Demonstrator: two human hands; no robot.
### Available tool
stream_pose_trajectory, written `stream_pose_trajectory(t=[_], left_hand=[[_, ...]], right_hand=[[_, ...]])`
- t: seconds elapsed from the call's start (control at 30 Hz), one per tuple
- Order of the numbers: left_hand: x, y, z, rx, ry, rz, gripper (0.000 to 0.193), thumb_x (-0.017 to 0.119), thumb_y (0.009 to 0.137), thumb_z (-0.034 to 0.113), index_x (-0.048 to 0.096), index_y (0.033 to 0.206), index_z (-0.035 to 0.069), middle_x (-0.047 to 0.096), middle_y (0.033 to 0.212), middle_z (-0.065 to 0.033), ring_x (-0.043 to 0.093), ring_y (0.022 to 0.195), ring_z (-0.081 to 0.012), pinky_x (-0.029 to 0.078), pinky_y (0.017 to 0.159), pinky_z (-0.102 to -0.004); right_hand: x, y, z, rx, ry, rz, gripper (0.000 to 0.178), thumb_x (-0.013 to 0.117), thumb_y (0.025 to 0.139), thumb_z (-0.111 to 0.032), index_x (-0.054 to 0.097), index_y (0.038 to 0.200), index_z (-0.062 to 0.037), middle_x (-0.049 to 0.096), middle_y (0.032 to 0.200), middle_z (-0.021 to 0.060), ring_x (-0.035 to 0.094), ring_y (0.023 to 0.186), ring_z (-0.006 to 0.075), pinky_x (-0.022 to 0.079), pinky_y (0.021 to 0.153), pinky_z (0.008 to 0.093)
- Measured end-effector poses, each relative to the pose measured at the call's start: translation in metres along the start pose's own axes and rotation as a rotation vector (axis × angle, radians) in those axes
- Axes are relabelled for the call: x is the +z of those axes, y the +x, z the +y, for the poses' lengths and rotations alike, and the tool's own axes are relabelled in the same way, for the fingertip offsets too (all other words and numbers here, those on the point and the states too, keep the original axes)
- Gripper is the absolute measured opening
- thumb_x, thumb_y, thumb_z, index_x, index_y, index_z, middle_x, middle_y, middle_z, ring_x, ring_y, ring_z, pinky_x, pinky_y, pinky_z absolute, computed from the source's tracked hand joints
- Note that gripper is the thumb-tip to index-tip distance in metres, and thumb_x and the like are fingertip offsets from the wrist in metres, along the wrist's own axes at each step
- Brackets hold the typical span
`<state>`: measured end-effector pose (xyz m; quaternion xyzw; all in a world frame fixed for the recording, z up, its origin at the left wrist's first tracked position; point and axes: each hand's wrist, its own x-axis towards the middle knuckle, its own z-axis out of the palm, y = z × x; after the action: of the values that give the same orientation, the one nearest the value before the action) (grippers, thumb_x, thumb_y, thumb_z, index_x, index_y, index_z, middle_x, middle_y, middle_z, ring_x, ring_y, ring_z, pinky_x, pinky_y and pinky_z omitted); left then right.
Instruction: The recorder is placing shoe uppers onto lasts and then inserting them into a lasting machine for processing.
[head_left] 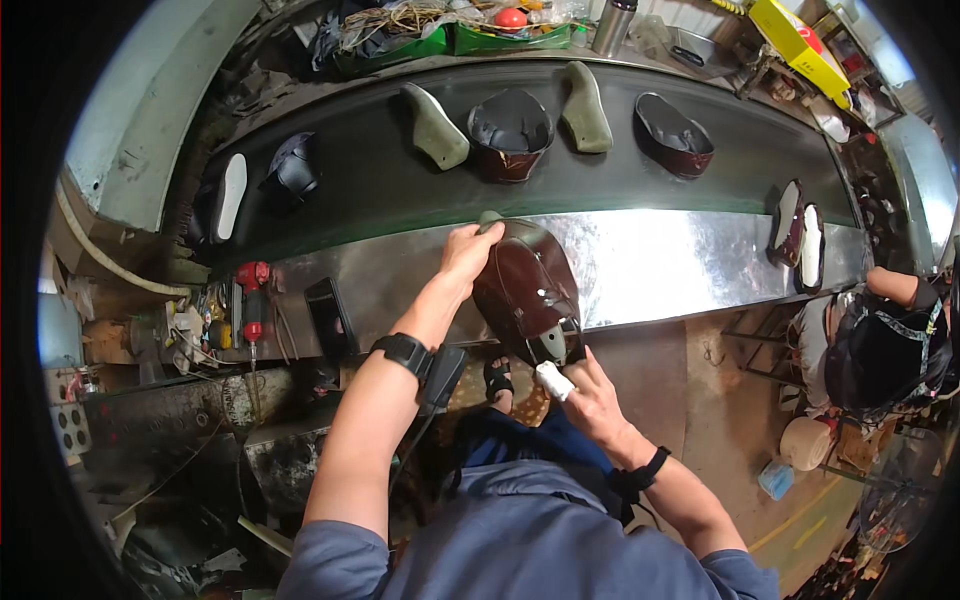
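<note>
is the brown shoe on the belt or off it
Off it: both hands, left and right, hold the brown shoe up before the steel edge.

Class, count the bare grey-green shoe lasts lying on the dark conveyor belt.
2. One grey-green last lies left of the middle shoe upper; the other grey-green last lies right of it. More may be hidden inside uppers.

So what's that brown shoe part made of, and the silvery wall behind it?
The brown shoe upper, held by the left hand and right hand, looks like glossy leather or imitation leather: it shines and curves smoothly. The silvery panel seems to be sheet metal, bright and mirror-like with blurry reflections.
</note>
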<state>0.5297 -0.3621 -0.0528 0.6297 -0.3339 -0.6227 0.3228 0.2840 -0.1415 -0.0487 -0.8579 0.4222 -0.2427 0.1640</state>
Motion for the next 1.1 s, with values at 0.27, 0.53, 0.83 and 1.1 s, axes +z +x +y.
stream_pose_trajectory(t=[0.27,0.53,0.83,1.1], left_hand=[[0.004,0.054,-0.022,0.292,0.158,0.35,0.033,0.074,0.091,0.028,0.076,0.111,0.003,0.077,0.099,-0.012,0.069,0.09,-0.0184,0.052,0.083,-0.0334],[-0.018,0.029,-0.028,0.031,-0.136,0.306,0.051,0.079,0.082,0.031,0.068,0.119,-0.003,0.071,0.116,-0.0159,0.067,0.105,-0.0235,0.05,0.094,-0.0353],[0.033,0.018,-0.011,0.094,0.659,0.461,0.058,0.078,0.069,0.039,0.064,0.11,0.0,0.071,0.106,-0.0242,0.067,0.107,-0.0416,0.051,0.095,-0.048],[-0.028,-0.064,0.014,0.064,0.358,0.59,0.037,0.074,0.069,0.032,0.068,0.088,0.0,0.072,0.083,-0.0167,0.07,0.081,-0.0323,0.054,0.077,-0.0421]], right_hand=[[0.051,0.049,0.0,0.451,0.453,0.392,0.108,0.094,0.068,-0.024,0.032,0.152,0.0041,0.032,0.157,0.0234,0.039,0.141,0.0443,0.034,0.117,0.0445],[0.032,0.024,0.037,0.428,0.675,0.101,0.081,0.08,0.079,-0.01,0.039,0.148,0.007,0.043,0.151,0.029,0.041,0.143,0.0416,0.028,0.121,0.0459],[0.051,0.019,0.043,0.368,0.661,0.145,0.097,0.084,0.077,-0.019,0.03,0.153,0.0051,0.048,0.143,0.0234,0.051,0.131,0.0334,0.036,0.114,0.0398],[-0.024,0.077,0.008,0.616,1.443,-0.189,0.098,0.068,0.098,-0.031,0.0,0.16,0.0001,0.019,0.164,0.0256,0.027,0.15,0.0333,0.028,0.12,0.0436]])
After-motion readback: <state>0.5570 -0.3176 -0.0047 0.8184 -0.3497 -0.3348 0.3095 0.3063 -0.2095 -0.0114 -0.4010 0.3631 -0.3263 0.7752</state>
